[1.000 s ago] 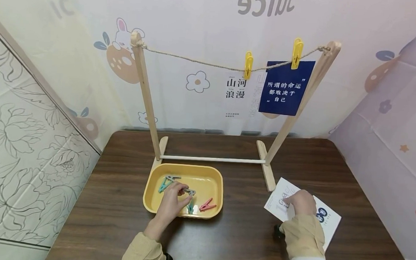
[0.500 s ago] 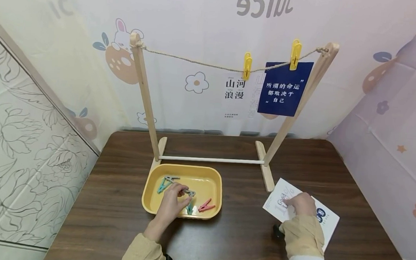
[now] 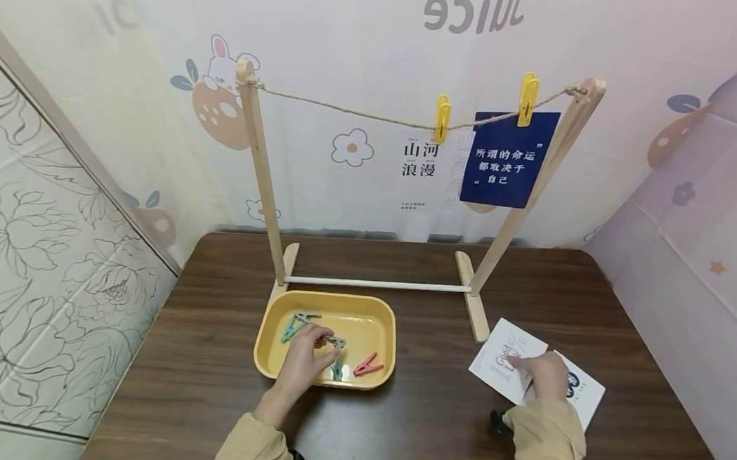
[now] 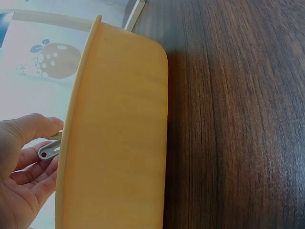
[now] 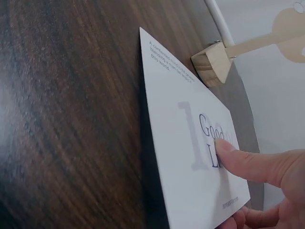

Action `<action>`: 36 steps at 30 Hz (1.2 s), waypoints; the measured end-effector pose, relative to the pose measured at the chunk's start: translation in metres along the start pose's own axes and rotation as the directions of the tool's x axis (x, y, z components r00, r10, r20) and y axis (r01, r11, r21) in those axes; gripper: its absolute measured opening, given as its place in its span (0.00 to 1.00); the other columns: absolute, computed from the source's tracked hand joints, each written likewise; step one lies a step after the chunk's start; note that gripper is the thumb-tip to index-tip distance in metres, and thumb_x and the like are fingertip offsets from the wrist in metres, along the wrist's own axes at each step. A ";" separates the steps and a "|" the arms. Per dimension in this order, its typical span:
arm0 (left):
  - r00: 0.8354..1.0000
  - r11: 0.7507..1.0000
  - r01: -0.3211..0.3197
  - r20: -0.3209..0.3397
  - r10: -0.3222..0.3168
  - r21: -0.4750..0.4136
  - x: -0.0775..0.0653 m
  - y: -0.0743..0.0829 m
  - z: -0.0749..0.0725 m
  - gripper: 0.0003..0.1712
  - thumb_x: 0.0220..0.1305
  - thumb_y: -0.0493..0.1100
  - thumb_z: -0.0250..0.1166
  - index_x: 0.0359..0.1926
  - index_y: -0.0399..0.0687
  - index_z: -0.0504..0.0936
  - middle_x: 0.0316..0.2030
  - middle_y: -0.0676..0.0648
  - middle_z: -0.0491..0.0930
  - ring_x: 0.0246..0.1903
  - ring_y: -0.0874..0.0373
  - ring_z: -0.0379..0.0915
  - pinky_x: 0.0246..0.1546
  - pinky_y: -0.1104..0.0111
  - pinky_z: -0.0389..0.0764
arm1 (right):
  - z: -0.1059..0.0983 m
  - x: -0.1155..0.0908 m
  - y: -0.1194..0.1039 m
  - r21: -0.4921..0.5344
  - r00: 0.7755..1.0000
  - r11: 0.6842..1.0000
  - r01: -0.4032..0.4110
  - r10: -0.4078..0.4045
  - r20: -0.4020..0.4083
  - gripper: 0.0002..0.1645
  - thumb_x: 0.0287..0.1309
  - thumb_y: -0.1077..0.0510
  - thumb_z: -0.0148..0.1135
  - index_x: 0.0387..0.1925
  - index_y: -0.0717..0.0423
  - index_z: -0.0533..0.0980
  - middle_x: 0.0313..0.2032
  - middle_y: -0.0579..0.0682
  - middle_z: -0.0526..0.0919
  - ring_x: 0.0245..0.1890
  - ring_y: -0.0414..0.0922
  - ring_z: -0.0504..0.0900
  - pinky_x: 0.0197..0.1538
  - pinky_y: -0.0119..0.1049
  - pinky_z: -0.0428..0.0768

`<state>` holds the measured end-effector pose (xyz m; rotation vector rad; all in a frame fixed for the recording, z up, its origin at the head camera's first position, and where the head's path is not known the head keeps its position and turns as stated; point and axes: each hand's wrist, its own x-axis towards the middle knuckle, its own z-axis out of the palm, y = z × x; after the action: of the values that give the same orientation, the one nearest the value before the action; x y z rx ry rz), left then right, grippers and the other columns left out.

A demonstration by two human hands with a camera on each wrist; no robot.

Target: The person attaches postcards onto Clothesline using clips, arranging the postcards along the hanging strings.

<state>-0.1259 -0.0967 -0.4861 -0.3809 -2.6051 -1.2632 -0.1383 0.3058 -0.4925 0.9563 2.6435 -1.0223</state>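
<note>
My left hand (image 3: pixel 301 359) pinches a grey clothespin (image 3: pixel 336 341) between thumb and fingers, above the yellow tray (image 3: pixel 362 328). In the left wrist view the tray's outer wall (image 4: pixel 114 129) hides part of that clothespin. My right hand (image 3: pixel 550 375) grips a white card (image 3: pixel 501 358) printed "Good", its thumb (image 5: pixel 238 157) on the face and other fingers under the edge. One edge of this card stands slightly off the table in the right wrist view. Partly under the right hand lies a second white card (image 3: pixel 588 395) with a dark blue round print.
A pink clothespin (image 3: pixel 368 365), a green one (image 3: pixel 337 369) and other clothespins (image 3: pixel 293 328) lie in the tray. Behind stands a wooden frame (image 3: pixel 261 174) with a rope (image 3: pixel 344 107). Yellow clips (image 3: pixel 528 99) hold a blue card (image 3: pixel 505 168) and a white card (image 3: pixel 416 191) there.
My right hand has shifted slightly right and toward me, baring more of the "Good" card. The left hand keeps its place with the clothespin. The head view has tilted a little.
</note>
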 end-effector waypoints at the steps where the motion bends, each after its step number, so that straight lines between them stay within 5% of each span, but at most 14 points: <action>1: 1.000 1.000 -0.001 0.000 0.001 0.002 0.000 0.000 0.000 0.13 0.42 0.33 0.70 0.32 0.34 0.78 0.28 0.45 0.73 0.28 0.52 0.71 0.30 0.64 0.76 | -0.001 0.000 0.002 0.019 1.000 1.000 -0.007 0.007 0.005 0.38 0.40 0.54 0.68 0.40 0.85 0.66 0.29 0.69 0.72 0.28 0.56 0.70 0.31 0.42 0.70; 5: 1.000 1.000 -0.005 0.001 0.005 0.007 0.000 0.000 0.000 0.13 0.42 0.33 0.70 0.32 0.34 0.78 0.29 0.46 0.73 0.28 0.54 0.71 0.30 0.66 0.76 | -0.002 0.000 0.008 0.065 0.999 0.997 -0.033 0.032 0.012 0.35 0.41 0.55 0.67 0.39 0.85 0.66 0.22 0.59 0.69 0.23 0.51 0.68 0.25 0.36 0.66; 11: 1.000 1.000 -0.007 0.003 0.007 0.010 -0.002 0.001 -0.001 0.14 0.43 0.34 0.70 0.33 0.34 0.78 0.29 0.46 0.73 0.28 0.56 0.70 0.31 0.68 0.76 | -0.006 -0.003 0.015 0.108 0.997 0.991 -0.079 0.076 0.034 0.34 0.48 0.56 0.60 0.43 0.87 0.62 0.28 0.66 0.69 0.27 0.53 0.70 0.28 0.36 0.69; 16: 1.000 1.000 -0.006 0.004 0.006 0.020 -0.002 0.002 -0.002 0.14 0.44 0.34 0.70 0.34 0.34 0.78 0.30 0.47 0.72 0.29 0.57 0.70 0.32 0.67 0.76 | -0.008 -0.003 0.021 0.108 0.997 0.991 -0.076 0.074 0.019 0.26 0.54 0.58 0.52 0.41 0.83 0.66 0.18 0.58 0.74 0.17 0.45 0.73 0.23 0.35 0.69; 23: 1.000 1.000 -0.001 0.022 0.000 0.024 -0.001 0.004 -0.006 0.14 0.46 0.34 0.69 0.36 0.33 0.78 0.31 0.46 0.73 0.30 0.55 0.70 0.32 0.66 0.77 | 0.001 0.015 0.044 0.170 0.997 0.985 -0.036 0.046 -0.056 0.27 0.54 0.56 0.52 0.46 0.78 0.68 0.15 0.51 0.78 0.09 0.38 0.71 0.33 0.38 0.71; 29: 0.999 0.999 0.004 0.034 -0.005 0.033 -0.002 0.004 -0.010 0.14 0.47 0.33 0.68 0.37 0.33 0.78 0.31 0.46 0.73 0.31 0.53 0.71 0.33 0.64 0.77 | 0.016 0.037 0.077 0.265 0.994 0.964 -0.019 0.046 -0.095 0.30 0.55 0.52 0.54 0.48 0.76 0.67 0.18 0.50 0.77 0.12 0.36 0.75 0.20 0.29 0.75; 36: 0.999 0.998 -0.032 0.020 0.031 0.045 -0.001 0.005 -0.016 0.14 0.46 0.33 0.69 0.36 0.33 0.78 0.30 0.46 0.73 0.30 0.52 0.71 0.32 0.63 0.77 | 0.023 0.047 0.096 0.253 0.977 0.965 0.073 -0.018 -0.213 0.30 0.56 0.49 0.52 0.47 0.74 0.70 0.18 0.51 0.79 0.14 0.37 0.77 0.19 0.29 0.76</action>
<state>-0.1223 -0.1063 -0.4727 -0.4260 -2.6282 -1.1936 -0.1181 0.3694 -0.5793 1.1148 2.7572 -1.3786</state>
